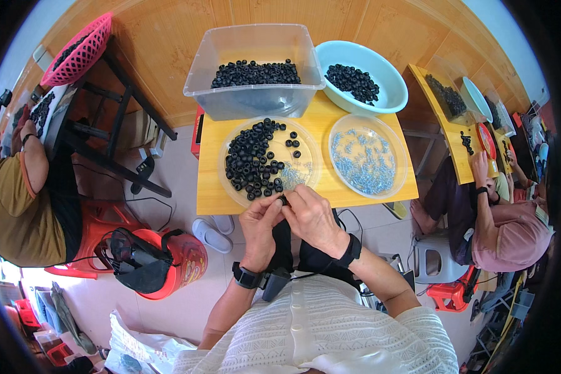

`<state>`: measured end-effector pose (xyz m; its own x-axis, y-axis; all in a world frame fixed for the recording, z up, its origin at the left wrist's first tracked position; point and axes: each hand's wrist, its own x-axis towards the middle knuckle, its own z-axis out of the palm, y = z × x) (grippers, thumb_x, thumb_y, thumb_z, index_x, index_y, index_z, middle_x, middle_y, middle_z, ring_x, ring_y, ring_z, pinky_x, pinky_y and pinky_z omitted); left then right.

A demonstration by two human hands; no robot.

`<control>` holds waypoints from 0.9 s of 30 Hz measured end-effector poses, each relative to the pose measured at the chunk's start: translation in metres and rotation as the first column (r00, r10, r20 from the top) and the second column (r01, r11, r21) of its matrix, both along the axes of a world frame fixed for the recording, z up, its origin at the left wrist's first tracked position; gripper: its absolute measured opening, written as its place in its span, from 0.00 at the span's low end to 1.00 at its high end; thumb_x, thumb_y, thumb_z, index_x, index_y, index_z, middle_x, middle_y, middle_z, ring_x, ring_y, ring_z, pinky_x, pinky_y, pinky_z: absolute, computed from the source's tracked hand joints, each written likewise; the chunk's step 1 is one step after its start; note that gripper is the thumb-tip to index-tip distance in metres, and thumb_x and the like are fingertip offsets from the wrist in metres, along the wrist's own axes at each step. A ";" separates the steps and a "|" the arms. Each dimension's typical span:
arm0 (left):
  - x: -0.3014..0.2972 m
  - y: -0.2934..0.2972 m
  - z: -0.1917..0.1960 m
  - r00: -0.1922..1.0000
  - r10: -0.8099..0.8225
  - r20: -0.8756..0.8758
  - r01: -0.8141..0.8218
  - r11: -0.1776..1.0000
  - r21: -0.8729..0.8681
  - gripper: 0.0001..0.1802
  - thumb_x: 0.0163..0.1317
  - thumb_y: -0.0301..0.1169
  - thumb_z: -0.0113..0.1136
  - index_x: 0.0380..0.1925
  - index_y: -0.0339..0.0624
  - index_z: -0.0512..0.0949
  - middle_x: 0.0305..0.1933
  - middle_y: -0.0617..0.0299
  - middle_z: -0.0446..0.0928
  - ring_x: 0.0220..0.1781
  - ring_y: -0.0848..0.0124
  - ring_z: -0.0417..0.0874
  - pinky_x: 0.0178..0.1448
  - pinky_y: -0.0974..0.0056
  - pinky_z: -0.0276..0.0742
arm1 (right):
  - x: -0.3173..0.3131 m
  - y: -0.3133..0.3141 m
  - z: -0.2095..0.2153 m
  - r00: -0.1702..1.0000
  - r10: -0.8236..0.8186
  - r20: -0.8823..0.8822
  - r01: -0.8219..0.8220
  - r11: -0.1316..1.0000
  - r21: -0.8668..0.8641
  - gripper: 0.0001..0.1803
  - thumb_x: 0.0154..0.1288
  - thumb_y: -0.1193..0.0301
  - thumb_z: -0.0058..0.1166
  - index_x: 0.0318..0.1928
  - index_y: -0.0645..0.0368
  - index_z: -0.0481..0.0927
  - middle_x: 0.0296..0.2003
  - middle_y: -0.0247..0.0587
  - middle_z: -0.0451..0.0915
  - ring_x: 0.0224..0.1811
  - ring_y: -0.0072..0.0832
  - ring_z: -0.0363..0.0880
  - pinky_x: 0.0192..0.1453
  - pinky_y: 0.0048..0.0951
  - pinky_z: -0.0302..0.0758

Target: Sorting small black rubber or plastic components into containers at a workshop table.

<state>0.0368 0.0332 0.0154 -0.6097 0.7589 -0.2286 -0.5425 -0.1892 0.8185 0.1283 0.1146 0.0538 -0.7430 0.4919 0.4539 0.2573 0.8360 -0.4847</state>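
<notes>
My left hand [260, 223] and my right hand [316, 218] meet just over the table's front edge, both with fingers closed in a pinch. Between their fingertips shows a small black round piece [283, 200], gripped by my left hand. Whatever my right fingertips pinch is hidden. Right beyond my hands lies a shallow clear round tray [313, 163]. In it are many black ring-like pieces [246, 156] with holes and a small heap of tiny clear pieces [296, 174]. A second round tray [400, 163] to the right holds many small clear bluish pieces [363, 159].
Behind the trays on the yellow table [343, 201] stand a clear plastic bin [255, 103] and a light-blue basin [396, 100], both with black pieces. A red bucket [190, 262] and slippers [212, 235] are on the floor to the left. People work at tables on both sides.
</notes>
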 end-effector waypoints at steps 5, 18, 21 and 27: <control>-0.010 -0.001 0.009 0.994 -0.093 0.049 0.090 0.994 0.058 0.09 0.59 0.22 0.54 0.40 0.35 0.76 0.38 0.60 0.78 0.38 0.73 0.80 0.44 0.68 0.79 | 0.003 0.010 0.006 0.994 0.037 -0.098 -0.065 0.951 -0.301 0.12 0.49 0.80 0.57 0.38 0.67 0.77 0.28 0.43 0.73 0.29 0.33 0.77 0.31 0.29 0.75; -0.013 -0.002 0.006 0.980 -0.196 -0.035 0.198 0.979 0.047 0.10 0.59 0.22 0.55 0.41 0.35 0.76 0.39 0.58 0.78 0.38 0.72 0.81 0.44 0.69 0.79 | 0.004 0.014 0.008 0.987 -0.049 -0.156 -0.064 0.762 -0.644 0.03 0.52 0.82 0.53 0.30 0.68 0.77 0.23 0.42 0.75 0.23 0.25 0.75 0.27 0.25 0.70; -0.014 -0.002 0.002 0.980 -0.191 -0.061 0.193 0.981 0.019 0.10 0.58 0.22 0.55 0.41 0.34 0.76 0.39 0.59 0.78 0.37 0.72 0.81 0.43 0.70 0.79 | 0.004 0.014 0.003 0.989 -0.074 -0.127 -0.039 0.700 -0.713 0.02 0.54 0.82 0.52 0.30 0.68 0.77 0.24 0.41 0.76 0.24 0.21 0.75 0.27 0.23 0.71; -0.016 -0.005 0.005 0.975 -0.221 0.028 0.220 0.975 0.042 0.10 0.59 0.22 0.55 0.42 0.35 0.76 0.38 0.59 0.78 0.35 0.74 0.81 0.42 0.71 0.79 | 0.005 0.016 0.002 0.987 -0.073 -0.142 -0.075 0.574 -0.815 0.03 0.58 0.82 0.50 0.33 0.70 0.76 0.25 0.38 0.78 0.27 0.19 0.77 0.32 0.21 0.76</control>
